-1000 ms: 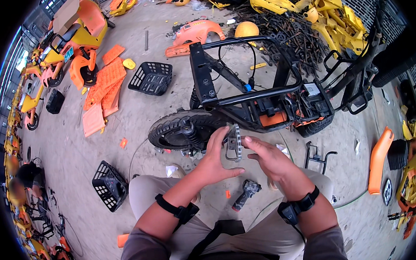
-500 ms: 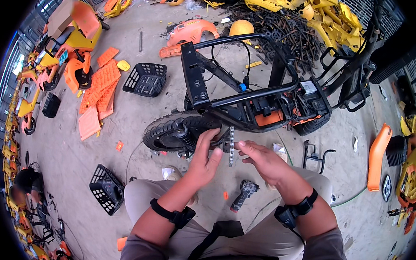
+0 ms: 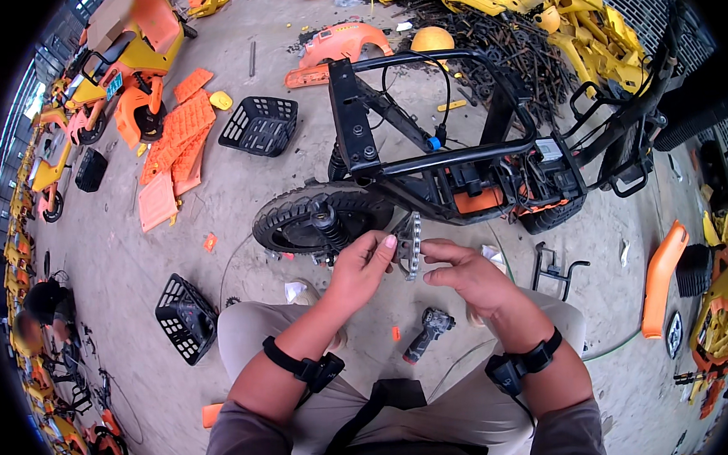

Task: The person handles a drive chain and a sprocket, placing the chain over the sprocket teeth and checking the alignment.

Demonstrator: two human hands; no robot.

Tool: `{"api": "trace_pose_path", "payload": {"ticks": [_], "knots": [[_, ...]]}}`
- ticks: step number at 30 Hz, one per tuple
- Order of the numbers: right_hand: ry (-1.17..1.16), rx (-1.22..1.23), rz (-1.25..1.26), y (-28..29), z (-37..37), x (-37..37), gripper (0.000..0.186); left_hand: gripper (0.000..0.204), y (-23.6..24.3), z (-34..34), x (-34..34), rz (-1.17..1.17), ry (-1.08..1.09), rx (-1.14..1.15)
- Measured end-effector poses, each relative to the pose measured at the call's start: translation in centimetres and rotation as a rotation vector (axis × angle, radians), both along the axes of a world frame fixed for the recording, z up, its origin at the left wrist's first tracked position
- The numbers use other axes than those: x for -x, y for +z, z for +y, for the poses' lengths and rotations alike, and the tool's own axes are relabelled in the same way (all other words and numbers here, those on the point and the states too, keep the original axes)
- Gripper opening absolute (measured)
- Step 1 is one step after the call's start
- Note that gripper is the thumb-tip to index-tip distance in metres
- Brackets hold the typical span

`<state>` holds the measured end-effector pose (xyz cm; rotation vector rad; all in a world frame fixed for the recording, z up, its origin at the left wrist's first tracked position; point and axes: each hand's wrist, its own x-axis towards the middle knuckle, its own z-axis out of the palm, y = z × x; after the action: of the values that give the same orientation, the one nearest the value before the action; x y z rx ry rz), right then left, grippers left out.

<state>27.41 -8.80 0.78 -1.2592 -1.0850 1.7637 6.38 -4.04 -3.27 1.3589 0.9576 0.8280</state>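
Note:
A stripped black scooter frame lies before me, its rear wheel on the left. Below the frame, a silvery chain runs in a curve along the edge of a dark part that looks like a sprocket. My left hand is at the left side of this part, thumb and fingers closed together; what they pinch is hidden. To the right of the chain is my right hand, fingers half bent and thumb apart, fingertips close to the links. Whether they touch is unclear.
A cordless power tool lies between my feet. Black baskets and orange panels are on the left. A metal stand and an orange strip are at right. Dark parts and yellow panels are heaped behind.
My left thumb has closed in against the fingers beside the chain. My right fingers remain near the links. The chain now appears curved and shifted slightly right, and the whole view has shifted a little.

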Motion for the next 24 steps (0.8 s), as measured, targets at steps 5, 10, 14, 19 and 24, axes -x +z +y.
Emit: {"api": "trace_pose_path", "payload": {"ticks": [5, 10, 14, 19, 24], "knots": [[0.040, -0.085, -0.066, -0.3, 0.3, 0.2, 0.051, 0.033, 0.7, 0.0, 0.0, -0.020, 0.015, 0.048], [0.056, -0.089, -0.134, 0.2, 0.2, 0.5, 0.049, 0.034, 0.8, -0.1, -0.1, -0.021, 0.018, 0.101], [0.062, -0.094, -0.146, 0.2, 0.1, 0.8, 0.048, 0.034, 0.7, 0.0, 0.1, -0.029, -0.003, 0.136], [0.077, -0.128, -0.165, -0.2, 0.0, 0.7, 0.047, 0.032, 0.1, 0.1, 0.2, -0.109, -0.027, 0.194], [0.039, -0.123, -0.134, -0.5, 0.1, 0.7, 0.043, 0.029, -0.3, 0.0, 0.3, -0.194, -0.010, 0.259]]}}
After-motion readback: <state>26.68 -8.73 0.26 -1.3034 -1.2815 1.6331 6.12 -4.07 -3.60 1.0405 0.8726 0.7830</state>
